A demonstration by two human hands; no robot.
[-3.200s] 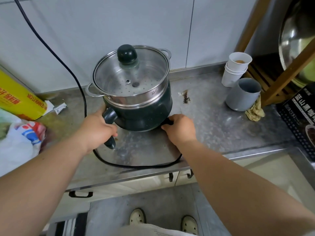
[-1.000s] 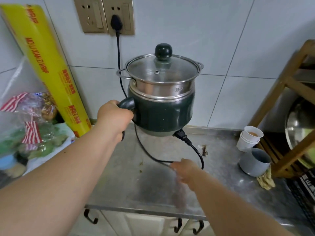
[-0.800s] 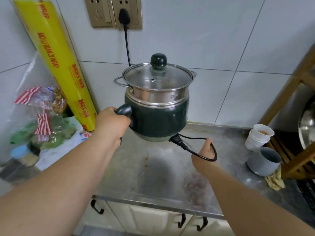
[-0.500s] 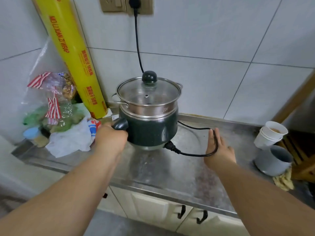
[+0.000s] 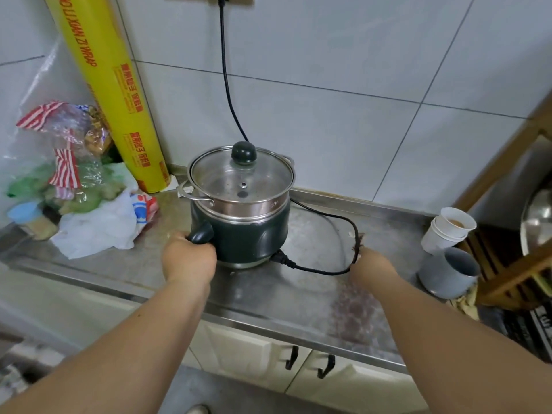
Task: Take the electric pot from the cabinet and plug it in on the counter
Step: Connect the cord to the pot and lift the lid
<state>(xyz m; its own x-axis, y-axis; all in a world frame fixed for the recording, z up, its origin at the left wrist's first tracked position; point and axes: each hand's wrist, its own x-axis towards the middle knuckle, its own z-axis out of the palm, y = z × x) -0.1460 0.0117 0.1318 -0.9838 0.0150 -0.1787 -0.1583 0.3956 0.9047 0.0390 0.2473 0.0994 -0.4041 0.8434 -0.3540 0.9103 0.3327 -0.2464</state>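
Left of pot: a yellow cling-wrap roll leans on the tiled wall, with plastic bags heaped beside it on the desk.
Right of pot: stacked paper cups and a grey mug stand near a wooden rack, well apart from the pot.
Pot: the electric pot sits on the desk near the wall, dark green body, steel steamer ring, glass lid with a round dark knob.
Cord: the black cord leaves the pot's base, loops over the desk and runs up the wall.
Left grip: the left hand is wrapped tight round the pot's side handle.
Right grip: the right hand touches the cord's loop; fingers are blurred, so its closure can't be judged.
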